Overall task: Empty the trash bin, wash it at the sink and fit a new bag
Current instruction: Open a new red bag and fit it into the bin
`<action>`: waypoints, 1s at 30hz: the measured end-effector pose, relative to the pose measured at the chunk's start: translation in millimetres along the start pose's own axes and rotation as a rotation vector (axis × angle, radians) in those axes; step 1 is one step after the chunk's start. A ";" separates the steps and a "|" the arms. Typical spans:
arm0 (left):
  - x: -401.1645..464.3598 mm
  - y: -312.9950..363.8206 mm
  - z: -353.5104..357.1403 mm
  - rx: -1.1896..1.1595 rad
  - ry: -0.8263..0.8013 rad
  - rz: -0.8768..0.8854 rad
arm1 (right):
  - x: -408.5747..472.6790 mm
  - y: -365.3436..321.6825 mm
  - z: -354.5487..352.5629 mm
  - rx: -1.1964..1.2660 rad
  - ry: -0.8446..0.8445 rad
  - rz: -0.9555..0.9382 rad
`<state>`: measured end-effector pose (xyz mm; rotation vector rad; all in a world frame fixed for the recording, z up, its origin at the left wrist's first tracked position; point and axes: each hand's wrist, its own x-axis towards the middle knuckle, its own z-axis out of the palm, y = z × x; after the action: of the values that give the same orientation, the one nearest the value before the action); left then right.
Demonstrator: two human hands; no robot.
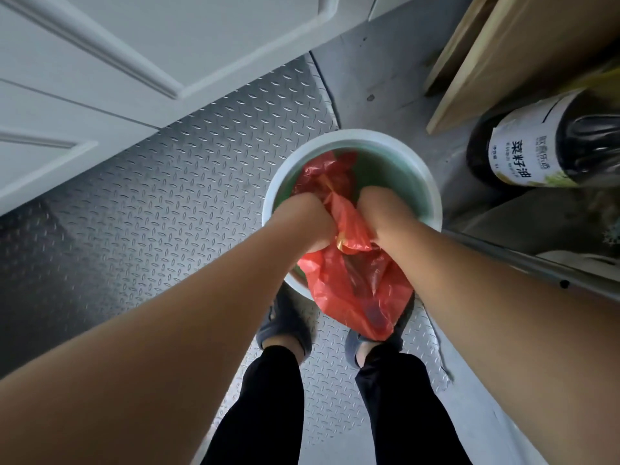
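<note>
- Here, at the left edge of the floor, we see a white panelled door above a patterned metal floor mat; the bin stands at the mat's right edge, clear of the door.
- Our left hand reaches down into the bin, its fingers buried in plastic; it looks to be gripping the bag, though we cannot tell how tightly they curl.
- The round pale bin sits on the floor just ahead of our feet, the red bag bunched inside and spilling over its near rim.
- Our right hand plunges in beside the left, fingers likewise hidden; both seem placed to spread the bag open, or perhaps gather it.
- Well right, a dark oil bottle stands near wooden boards.
</note>
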<state>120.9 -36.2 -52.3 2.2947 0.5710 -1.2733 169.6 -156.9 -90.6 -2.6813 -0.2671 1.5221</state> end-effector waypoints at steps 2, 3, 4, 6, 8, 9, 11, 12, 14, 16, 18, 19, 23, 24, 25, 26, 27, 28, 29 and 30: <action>-12.5 -11.0 -3.6 -0.116 0.139 -0.006 | -23.6 0.0 -9.6 -0.037 0.175 -0.055; -18.9 -17.0 -5.0 -0.147 0.197 -0.007 | -36.8 1.7 -13.7 -0.058 0.269 -0.105; -25.3 -22.9 -5.7 -0.176 0.245 -0.016 | -49.3 4.8 -16.7 -0.079 0.356 -0.141; -37.2 -33.8 -5.9 -0.244 0.324 -0.045 | -70.6 15.7 -21.1 -0.085 0.485 -0.150; -46.2 -44.6 -4.8 -0.318 0.411 -0.059 | -85.0 30.4 -22.2 -0.053 0.556 -0.130; -50.4 -49.9 -3.8 -0.366 0.451 -0.070 | -90.1 38.1 -21.5 -0.019 0.580 -0.118; -57.0 -60.9 -0.2 -0.446 0.489 -0.121 | -98.7 53.7 -16.9 0.059 0.612 -0.092; -60.3 -66.0 2.5 -0.466 0.478 -0.151 | -102.3 61.3 -12.5 0.107 0.624 -0.079; -66.9 -75.2 9.2 -0.486 0.386 -0.197 | -110.3 73.5 -2.4 0.215 0.608 -0.002; -74.0 -79.7 14.4 -0.525 0.238 -0.222 | -113.7 84.3 9.7 0.326 0.553 0.138; -80.5 -81.2 18.9 -0.583 0.108 -0.267 | -112.6 93.1 20.6 0.447 0.449 0.262; -82.3 -82.5 22.2 -0.608 0.066 -0.304 | -112.8 94.2 23.6 0.556 0.367 0.306; -84.8 -85.7 31.6 -0.858 -0.050 -0.485 | -113.9 94.2 32.1 1.228 0.160 0.406; -85.6 -85.2 31.8 -1.004 -0.086 -0.536 | -113.9 93.7 32.4 1.374 0.124 0.434; -86.0 -85.3 31.9 -1.143 -0.119 -0.573 | -113.8 93.4 31.8 1.494 0.088 0.459; -86.3 -85.8 32.2 -1.259 -0.145 -0.594 | -114.0 93.1 30.5 1.593 0.057 0.472; -86.3 -86.6 32.7 -1.336 -0.162 -0.600 | -114.6 94.6 29.9 1.666 0.043 0.473; -86.5 -87.2 33.8 -1.371 -0.170 -0.596 | -116.3 96.1 29.1 1.724 0.040 0.469; -86.5 -88.1 35.5 -1.365 -0.170 -0.583 | -118.3 98.7 28.9 1.771 0.049 0.471; -86.4 -88.2 37.5 -1.333 -0.168 -0.569 | -120.6 101.3 28.8 1.817 0.060 0.480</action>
<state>4.6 2.3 -11.8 0.9236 1.4887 -0.8000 97.2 -278.7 -16.0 -1.2173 1.1916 0.7909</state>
